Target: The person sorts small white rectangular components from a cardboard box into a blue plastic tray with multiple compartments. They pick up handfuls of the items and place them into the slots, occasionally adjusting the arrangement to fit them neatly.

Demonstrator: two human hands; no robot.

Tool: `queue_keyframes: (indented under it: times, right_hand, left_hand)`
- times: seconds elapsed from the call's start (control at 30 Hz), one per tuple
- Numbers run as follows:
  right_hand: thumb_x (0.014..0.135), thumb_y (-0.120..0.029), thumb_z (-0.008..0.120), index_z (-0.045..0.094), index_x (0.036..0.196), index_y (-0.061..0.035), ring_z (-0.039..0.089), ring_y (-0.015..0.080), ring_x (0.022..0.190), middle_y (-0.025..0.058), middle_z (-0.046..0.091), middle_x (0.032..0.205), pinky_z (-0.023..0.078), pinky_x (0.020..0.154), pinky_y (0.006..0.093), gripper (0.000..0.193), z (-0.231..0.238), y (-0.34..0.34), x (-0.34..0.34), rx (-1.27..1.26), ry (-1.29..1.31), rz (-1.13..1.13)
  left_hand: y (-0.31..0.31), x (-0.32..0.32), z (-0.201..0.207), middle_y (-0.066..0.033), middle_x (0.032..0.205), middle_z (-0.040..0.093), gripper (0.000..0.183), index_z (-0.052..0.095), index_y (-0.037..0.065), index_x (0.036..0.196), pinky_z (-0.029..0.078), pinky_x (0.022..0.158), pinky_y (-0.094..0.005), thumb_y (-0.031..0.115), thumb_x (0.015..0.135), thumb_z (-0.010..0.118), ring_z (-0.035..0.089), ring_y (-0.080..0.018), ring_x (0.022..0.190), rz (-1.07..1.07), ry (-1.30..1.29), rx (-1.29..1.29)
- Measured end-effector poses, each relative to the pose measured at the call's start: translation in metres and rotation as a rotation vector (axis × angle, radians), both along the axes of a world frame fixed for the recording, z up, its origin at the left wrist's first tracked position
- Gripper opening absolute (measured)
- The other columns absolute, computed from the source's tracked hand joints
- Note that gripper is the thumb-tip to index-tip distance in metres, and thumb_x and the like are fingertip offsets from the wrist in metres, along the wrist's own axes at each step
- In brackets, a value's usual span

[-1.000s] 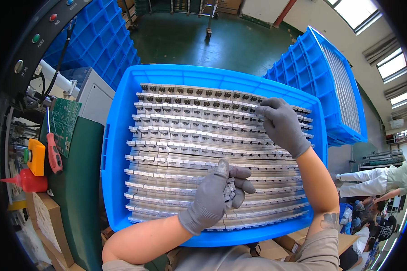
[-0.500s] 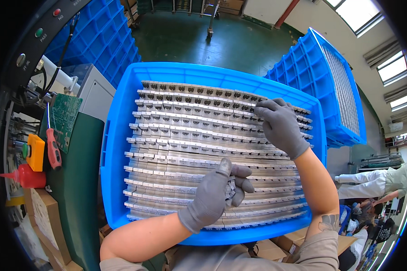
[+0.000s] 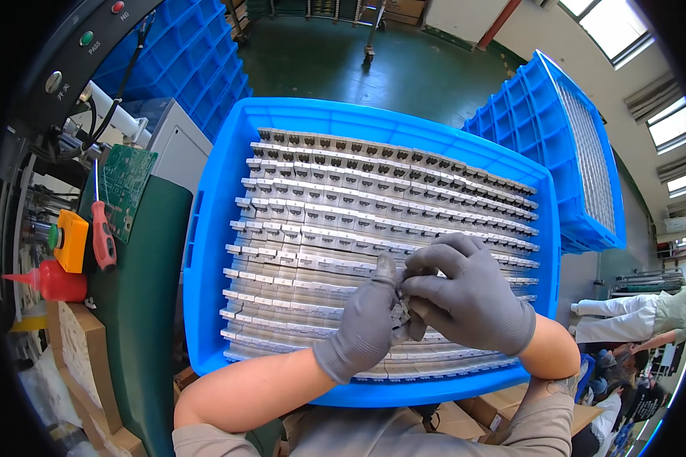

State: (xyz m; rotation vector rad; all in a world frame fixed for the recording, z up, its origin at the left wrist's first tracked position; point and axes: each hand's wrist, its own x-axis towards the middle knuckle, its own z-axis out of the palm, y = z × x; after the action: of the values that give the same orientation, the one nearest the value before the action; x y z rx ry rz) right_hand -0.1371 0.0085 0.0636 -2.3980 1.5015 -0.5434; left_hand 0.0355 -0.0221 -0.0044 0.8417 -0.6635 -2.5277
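A blue plastic crate (image 3: 206,251) holds close rows of small grey-white blocks (image 3: 320,221), the far rows with black fittings showing. Over the nearer rows, my gloved left hand (image 3: 366,320) is curled round several small grey metal pieces (image 3: 400,311). My gloved right hand (image 3: 469,293) meets it there, its thumb and fingertips pinched together at those pieces. Whether a piece sits between the right fingertips is hidden.
On the left stand a green bench top (image 3: 149,305), a red-handled screwdriver (image 3: 103,236), a green circuit board (image 3: 129,186), an orange button box (image 3: 71,241) and a red bottle (image 3: 57,280). Another filled blue crate (image 3: 545,152) is at the far right. A person (image 3: 625,316) is beyond.
My right hand has come back from the far right rows to the pieces in my left hand. The view has shifted slightly.
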Motion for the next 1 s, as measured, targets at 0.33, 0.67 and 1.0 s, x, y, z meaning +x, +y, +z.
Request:
queue_keyframes:
  times: [0.33, 0.67, 1.0]
  right_hand:
    - [0.077, -0.011, 0.073, 0.070, 0.094, -0.0077, 0.060, 0.0325, 0.090, 0.0096, 0.064, 0.098, 0.051, 0.080, 0.0422, 0.017, 0.001, -0.007, -0.006, 0.196, -0.068, -0.004]
    - [0.084, 0.003, 0.066, 0.062, 0.094, -0.0029, 0.064, 0.0181, 0.071, 0.0082, 0.066, 0.083, 0.052, 0.066, 0.0305, 0.012, -0.003, -0.013, -0.037, 0.152, -0.464, -0.333]
    - [0.085, -0.006, 0.071, 0.070, 0.094, -0.0024, 0.066, 0.0284, 0.080, 0.0125, 0.066, 0.089, 0.053, 0.073, 0.0367, 0.010, -0.063, -0.083, -0.095, 0.007, -0.133, -0.467]
  left_hand:
    - [-0.007, 0.005, 0.013, -0.0011, 0.071, 0.065, 0.066, 0.065, 0.006, 0.093, 0.050, 0.063, -0.0266, 0.045, 0.111, 0.015, 0.060, -0.0098, 0.064, -0.205, -0.210, -0.355]
    - [-0.003, -0.002, 0.004, -0.0116, 0.088, 0.070, 0.074, 0.058, -0.006, 0.124, 0.043, 0.055, -0.0241, 0.055, 0.108, 0.018, 0.054, -0.0106, 0.059, -0.139, -0.028, -0.109]
    - [-0.003, -0.003, 0.002, -0.0146, 0.091, 0.069, 0.079, 0.052, -0.009, 0.130, 0.042, 0.056, -0.0214, 0.059, 0.107, 0.020, 0.053, -0.0092, 0.061, -0.146, -0.004, -0.073]
